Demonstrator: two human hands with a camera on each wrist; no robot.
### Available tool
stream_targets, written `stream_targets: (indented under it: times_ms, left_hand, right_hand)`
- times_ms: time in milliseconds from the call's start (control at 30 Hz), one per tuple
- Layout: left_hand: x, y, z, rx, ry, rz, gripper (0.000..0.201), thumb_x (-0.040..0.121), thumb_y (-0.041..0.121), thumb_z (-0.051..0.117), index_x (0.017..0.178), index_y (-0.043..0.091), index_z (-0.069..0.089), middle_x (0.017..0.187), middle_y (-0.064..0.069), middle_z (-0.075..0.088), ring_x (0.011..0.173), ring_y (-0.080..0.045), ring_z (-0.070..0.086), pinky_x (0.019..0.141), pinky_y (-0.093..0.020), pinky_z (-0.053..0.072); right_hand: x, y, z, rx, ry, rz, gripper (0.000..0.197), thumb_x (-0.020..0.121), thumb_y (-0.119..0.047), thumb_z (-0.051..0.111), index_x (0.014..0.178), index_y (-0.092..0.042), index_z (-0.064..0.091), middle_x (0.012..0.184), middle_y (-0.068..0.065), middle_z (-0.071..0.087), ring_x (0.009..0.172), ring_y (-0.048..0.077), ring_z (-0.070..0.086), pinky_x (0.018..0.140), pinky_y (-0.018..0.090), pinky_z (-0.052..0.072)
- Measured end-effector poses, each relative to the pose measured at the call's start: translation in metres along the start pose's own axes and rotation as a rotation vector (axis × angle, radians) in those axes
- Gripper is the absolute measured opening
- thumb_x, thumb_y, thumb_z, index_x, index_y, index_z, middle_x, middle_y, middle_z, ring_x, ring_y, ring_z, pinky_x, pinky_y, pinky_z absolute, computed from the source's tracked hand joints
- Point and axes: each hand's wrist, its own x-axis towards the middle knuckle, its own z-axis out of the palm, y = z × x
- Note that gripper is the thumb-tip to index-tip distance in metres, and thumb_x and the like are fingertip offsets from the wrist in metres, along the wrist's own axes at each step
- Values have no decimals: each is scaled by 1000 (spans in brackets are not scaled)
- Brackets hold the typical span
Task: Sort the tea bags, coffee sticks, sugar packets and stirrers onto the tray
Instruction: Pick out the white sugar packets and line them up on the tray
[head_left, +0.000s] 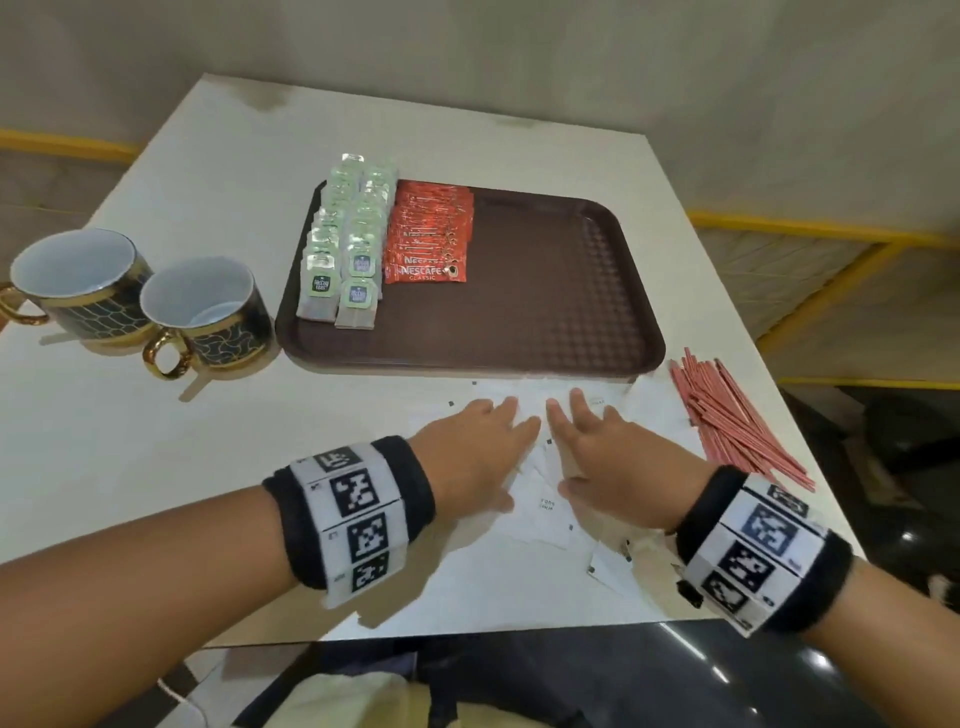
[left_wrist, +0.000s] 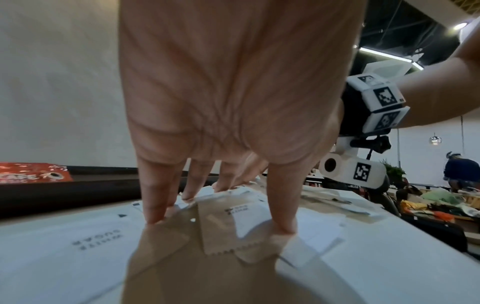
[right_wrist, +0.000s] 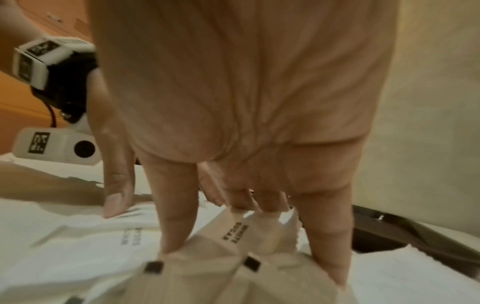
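- One dark brown plastic tray (head_left: 545, 312).
- Two dark patterned mugs with gold handles and white insides (head_left: 83, 286) (head_left: 208, 317).
- Two rows of pale green tea bags (head_left: 343, 234); the overlap hides the exact number.
- One overlapped stack of red Nescafe coffee sticks (head_left: 428, 234); number unclear.
- Many white paper sugar packets (head_left: 545, 514), too overlapped to count.
- One pile of thin red stirrers (head_left: 727, 415), too many to count.
- Two hands (head_left: 478, 447) (head_left: 613, 457).

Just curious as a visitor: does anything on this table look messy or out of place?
Yes. The white paper sugar packets lie in a loose, overlapping heap on the white table under both hands, and the red stirrer sticks sit scattered near its right edge, unlike the neat rows on the brown plastic tray.
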Motion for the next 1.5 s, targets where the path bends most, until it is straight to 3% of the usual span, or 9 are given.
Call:
stream_targets:
  times_ms: [133, 233, 300, 600, 867, 1000, 1133, 1333, 1500]
  left_hand:
    - [-22, -13, 10, -47, 13, -8, 75, 89, 37, 66, 149, 23, 25, 154, -3, 24, 140, -24, 25, 110, -41, 35]
    - [-30, -22, 11, -93, 11, -36, 71, 84, 40, 69, 144, 31, 32, 142, 3, 36, 129, -21, 36, 104, -38, 40]
    - [-31, -25, 3, -149, 35, -60, 63, 83, 48, 68, 138, 33, 41, 133, 4, 42, 119, -19, 41, 100, -37, 41]
    - [-4, -25, -10, -93, 95, -201, 62, 78, 41, 77, 123, 11, 47, 123, -6, 51, 111, -25, 49, 89, -32, 43]
    - [2, -35, -17, -126, 49, -269, 54, 74, 48, 79, 108, 9, 64, 104, -6, 65, 97, -28, 61, 85, -40, 53]
    - [0, -40, -22, -167, 141, -269, 54, 77, 39, 79, 122, 18, 59, 116, -6, 63, 104, -29, 60, 81, -34, 48]
    - [-1, -47, -28, -216, 206, -213, 30, 79, 35, 76, 97, 25, 55, 104, -5, 63, 94, -29, 59, 73, -33, 45]
    - [-15, -57, -40, -392, 308, -175, 8, 85, 15, 66, 86, 19, 59, 91, -1, 62, 86, -24, 59, 70, -33, 45]
    - [-35, -77, -47, -668, 403, -233, 21, 90, 14, 63, 111, 16, 65, 109, -1, 67, 97, -20, 64, 78, -33, 53]
  right_hand:
    - [-9, -18, 0, 23, -52, -76, 78, 99, -40, 45, 155, -16, -5, 162, 13, -4, 144, 44, 17, 111, 48, 35]
    - [-10, -14, -22, 194, 40, -121, 54, 94, -47, 51, 138, -17, 43, 141, 6, 45, 121, 28, 50, 99, 41, 45]
    - [-4, -9, -35, 286, 205, -93, 43, 93, -49, 53, 124, -19, 56, 126, -1, 57, 113, 19, 55, 96, 38, 46]
    - [32, -22, -38, 252, 72, 20, 71, 72, -35, 83, 128, -11, 47, 119, 5, 53, 98, 21, 53, 67, 25, 43]
    - [38, -15, -40, 375, 98, -33, 45, 69, -31, 86, 96, -16, 53, 99, 1, 58, 81, 18, 52, 55, 24, 37]
    - [32, -6, -52, 503, 51, -134, 47, 70, -39, 84, 98, -18, 53, 103, 3, 61, 76, 14, 55, 57, 25, 46]
    - [30, -8, -56, 755, 52, -183, 45, 78, -49, 72, 104, -15, 58, 92, 4, 60, 64, 10, 52, 60, 25, 45]
    - [42, -15, -46, 596, 257, -208, 11, 83, -17, 74, 87, -18, 64, 75, 0, 62, 45, 1, 51, 56, 16, 44]
    - [41, 3, -55, 746, 359, -131, 7, 81, -9, 75, 84, -11, 69, 70, 5, 70, 61, 17, 68, 64, 27, 57]
